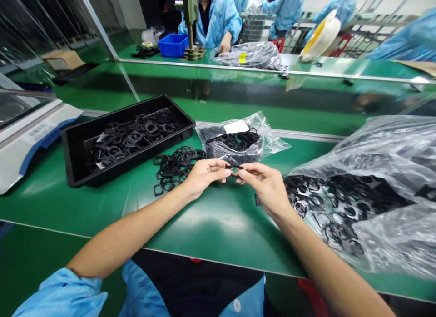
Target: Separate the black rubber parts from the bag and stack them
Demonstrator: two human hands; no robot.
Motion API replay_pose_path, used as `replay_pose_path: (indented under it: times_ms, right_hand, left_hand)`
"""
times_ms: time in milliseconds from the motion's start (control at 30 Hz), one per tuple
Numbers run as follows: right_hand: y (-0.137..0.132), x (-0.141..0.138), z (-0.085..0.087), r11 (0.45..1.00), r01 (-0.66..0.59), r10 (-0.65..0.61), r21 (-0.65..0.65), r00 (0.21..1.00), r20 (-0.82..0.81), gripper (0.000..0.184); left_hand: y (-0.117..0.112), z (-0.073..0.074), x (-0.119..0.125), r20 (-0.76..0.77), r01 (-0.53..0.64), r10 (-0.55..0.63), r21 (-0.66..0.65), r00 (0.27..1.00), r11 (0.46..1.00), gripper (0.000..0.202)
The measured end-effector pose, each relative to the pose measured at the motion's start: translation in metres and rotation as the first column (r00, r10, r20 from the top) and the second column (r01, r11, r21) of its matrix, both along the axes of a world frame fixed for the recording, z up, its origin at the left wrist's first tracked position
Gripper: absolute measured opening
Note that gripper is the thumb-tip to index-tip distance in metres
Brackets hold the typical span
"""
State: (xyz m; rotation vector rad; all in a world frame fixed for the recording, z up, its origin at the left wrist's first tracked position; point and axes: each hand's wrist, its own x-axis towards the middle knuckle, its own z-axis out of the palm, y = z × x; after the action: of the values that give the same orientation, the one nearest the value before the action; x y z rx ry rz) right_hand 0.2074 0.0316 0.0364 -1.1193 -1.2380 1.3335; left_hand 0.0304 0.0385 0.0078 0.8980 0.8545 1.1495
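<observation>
My left hand (203, 175) and my right hand (266, 184) meet above the green table (211, 221), both pinching one small black plastic frame part (234, 170) between their fingertips. A loose pile of the same black parts (172, 168) lies just left of my left hand. Behind the hands sits a small clear bag of parts (238, 142) with a white label. A black tray (76, 146) at the left holds several more parts. A large clear bag of parts (361, 203) lies open at my right.
A white and blue machine (30, 135) stands at the far left edge. Beyond a shiny conveyor strip (272, 92), other people in blue coats work at a bench with a blue bin (173, 44), a press (192, 22) and another bag of parts (254, 56).
</observation>
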Motion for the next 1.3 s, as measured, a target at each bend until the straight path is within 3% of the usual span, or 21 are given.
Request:
replay_pose_path:
  times_ms: [367, 567, 933, 1300]
  right_hand:
    - [0.0013, -0.0027, -0.0011, 0.997, 0.025, -0.026, -0.07, 0.999, -0.024, 0.037]
    - [0.001, -0.0011, -0.0007, 0.998, 0.02, -0.02, -0.054, 1.0, -0.005, 0.036]
    - [-0.0007, -0.0007, 0.0, 0.999, 0.017, -0.017, -0.046, 1.0, 0.008, 0.038]
    - [-0.0006, -0.001, 0.0017, 0.999, 0.03, -0.029, -0.016, 0.999, 0.046, 0.037]
  left_hand:
    - [0.0006, 0.0007, 0.002, 0.029, -0.059, 0.061, -0.068, 0.998, 0.996, 0.04]
    - [-0.0004, -0.0015, 0.0003, 0.076, 0.014, -0.006, -0.112, 0.997, 0.994, 0.045]
    - [0.0011, 0.0, -0.0062, -0.084, 0.128, -0.128, -0.004, 0.988, 0.992, 0.034]
    - [0.001, 0.0004, -0.006, 0.01, 0.182, -0.182, -0.037, 0.983, 0.983, 0.037]
